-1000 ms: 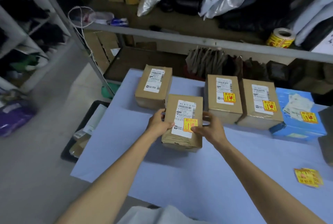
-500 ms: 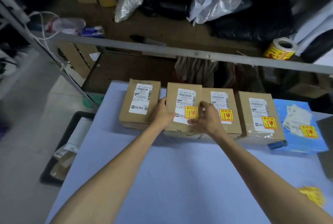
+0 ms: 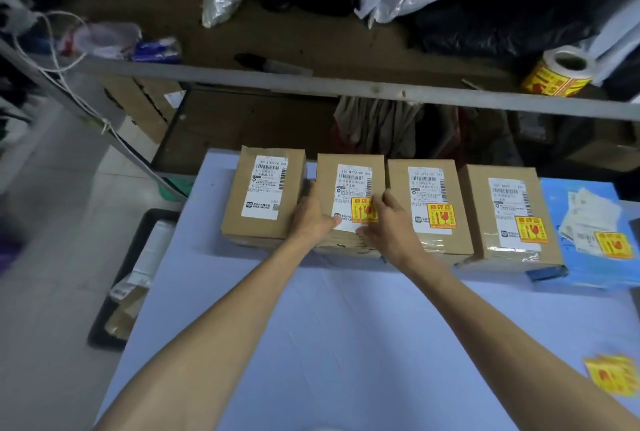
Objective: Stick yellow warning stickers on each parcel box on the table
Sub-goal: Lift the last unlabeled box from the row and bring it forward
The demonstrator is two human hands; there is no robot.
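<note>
Four brown boxes, one blue parcel, four stuck yellow stickers, one sticker roll

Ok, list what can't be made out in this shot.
Head view only:
- Sticker on the second box: partly covered by the right hand.
- Left hand: fingers hidden down the second box's side.
- Loose stickers, lower right: blurred, cut by the frame edge.
- Shipping label print: too small to read.
</note>
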